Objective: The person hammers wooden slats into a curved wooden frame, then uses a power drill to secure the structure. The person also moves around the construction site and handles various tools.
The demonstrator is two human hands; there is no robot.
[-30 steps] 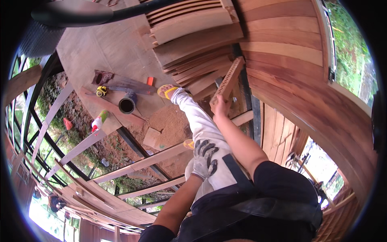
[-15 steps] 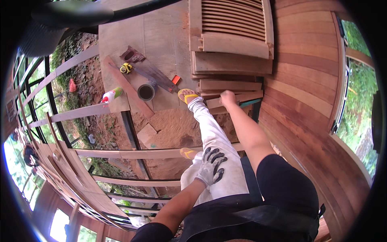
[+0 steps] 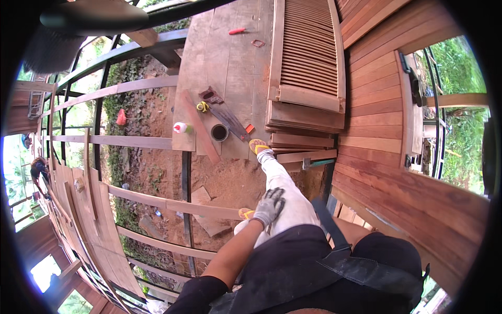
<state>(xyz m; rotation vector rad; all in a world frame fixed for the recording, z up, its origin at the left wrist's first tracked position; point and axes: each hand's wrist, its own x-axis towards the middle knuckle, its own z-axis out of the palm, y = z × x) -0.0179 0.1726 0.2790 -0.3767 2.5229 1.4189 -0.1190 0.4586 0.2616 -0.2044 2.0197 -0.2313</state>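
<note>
My left hand (image 3: 271, 206), in a grey glove with dark fingertips, rests with its fingers apart on the white trouser leg (image 3: 288, 196) near the knee. My right hand is out of sight. Only my bent right arm (image 3: 351, 230) shows, partly behind a dark strap (image 3: 330, 225). Beyond my yellow-strapped sandal (image 3: 258, 147), a handsaw (image 3: 226, 116) lies on the plywood platform (image 3: 235, 68). Around it are a yellow tape measure (image 3: 202, 107), a dark-filled can (image 3: 219, 132), a small orange piece (image 3: 250, 128) and a reddish board (image 3: 201, 128).
Slatted wooden panels (image 3: 308, 47) are stacked at right beside a plank wall (image 3: 371, 104). A grey-and-teal item (image 3: 306, 163) sits by the stack's near end. A white bottle with a red cap (image 3: 180, 127) stands at the platform's edge. Beams (image 3: 130, 140) cross open soil. Another person (image 3: 39, 167) is far left.
My right hand has drawn back from the boards by the stack and out of view. The view has shifted, showing more of the platform's far end. My left hand stays on the leg.
</note>
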